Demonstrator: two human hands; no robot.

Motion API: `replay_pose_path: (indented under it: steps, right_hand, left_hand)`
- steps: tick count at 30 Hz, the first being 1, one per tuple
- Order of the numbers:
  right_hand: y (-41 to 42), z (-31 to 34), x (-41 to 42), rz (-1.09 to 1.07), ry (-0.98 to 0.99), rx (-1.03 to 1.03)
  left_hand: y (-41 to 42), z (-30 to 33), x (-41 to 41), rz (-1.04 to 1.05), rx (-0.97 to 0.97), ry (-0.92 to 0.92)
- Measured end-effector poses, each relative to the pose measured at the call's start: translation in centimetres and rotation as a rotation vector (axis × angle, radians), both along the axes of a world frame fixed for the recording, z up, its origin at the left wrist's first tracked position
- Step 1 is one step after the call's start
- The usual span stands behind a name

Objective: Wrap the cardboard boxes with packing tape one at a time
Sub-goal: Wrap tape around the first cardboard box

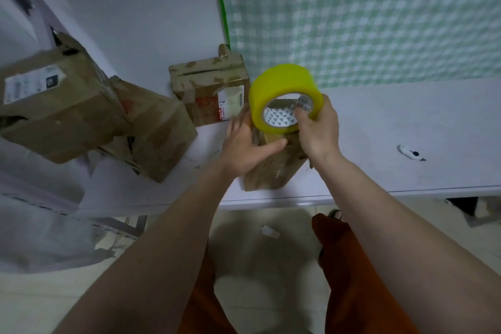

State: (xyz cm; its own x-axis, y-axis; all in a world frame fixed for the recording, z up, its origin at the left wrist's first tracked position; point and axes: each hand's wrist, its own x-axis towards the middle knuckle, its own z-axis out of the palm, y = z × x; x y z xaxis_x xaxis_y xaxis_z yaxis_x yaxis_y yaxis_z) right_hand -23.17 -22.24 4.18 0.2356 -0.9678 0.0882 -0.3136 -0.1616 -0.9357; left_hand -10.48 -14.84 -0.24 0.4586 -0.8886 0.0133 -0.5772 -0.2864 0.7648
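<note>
**Head view: small box pinned down while the tape roll hovers over it**

Head view, centre of the frame: a small cardboard box [267, 171] sits on the white bench [406, 130] near its front edge. The left hand [249, 144] lies flat on it with straight fingers and thumb stretched across the top, probably to keep the box from sliding as tape is pulled. The right hand [317, 130] grips the yellow tape roll [282, 92], fingers hooked through its core, holding it tilted just above the box's far end; that suits drawing a strip across the top. Whether a strip already joins roll and box cannot be made out.

Just behind, a second box [208, 89] with a white label stands against the wall. Two larger boxes [65, 106] are piled at centre left, likely waiting their turn. A small white cutter [410, 152] lies at right, well apart, within reach for slicing the tape.
</note>
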Motion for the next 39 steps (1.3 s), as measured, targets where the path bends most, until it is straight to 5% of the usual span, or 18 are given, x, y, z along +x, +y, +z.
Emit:
replay_pose_path:
  steps: [2, 8, 12, 21, 25, 33, 39]
  right_hand:
    - [0.1, 0.4, 0.4, 0.049, 0.116, -0.059]
    - [-3.0, 1.8, -1.2, -0.069, 0.199, -0.127]
    - [-3.4, 0.9, -0.9, -0.069, 0.088, -0.019]
    - [-2.9, -0.8, 0.4, -0.107, -0.343, 0.405]
    - [-3.1, -1.0, 0.3, -0.081, -0.383, 0.404]
    - [-5.4, -1.2, -1.8, -0.137, -0.156, 0.074]
    - [-7.1, -3.7, -2.1, -0.155, -0.156, 0.192]
  left_hand:
    - [0.6, -0.1, 0.7, 0.007, 0.047, -0.036]
    - [4.7, -1.3, 2.2, 0.046, 0.002, 0.248]
    - [4.7, -0.9, 2.6, 0.034, 0.024, 0.261]
    - [1.3, 2.2, 1.1, -0.086, 0.129, -0.348]
    - [0.4, 1.7, 0.3, -0.059, 0.163, -0.348]
    - [0.5, 1.1, 0.1, -0.01, 0.114, -0.432]
    - [0.4, 1.0, 0.1, -0.009, 0.177, -0.494]
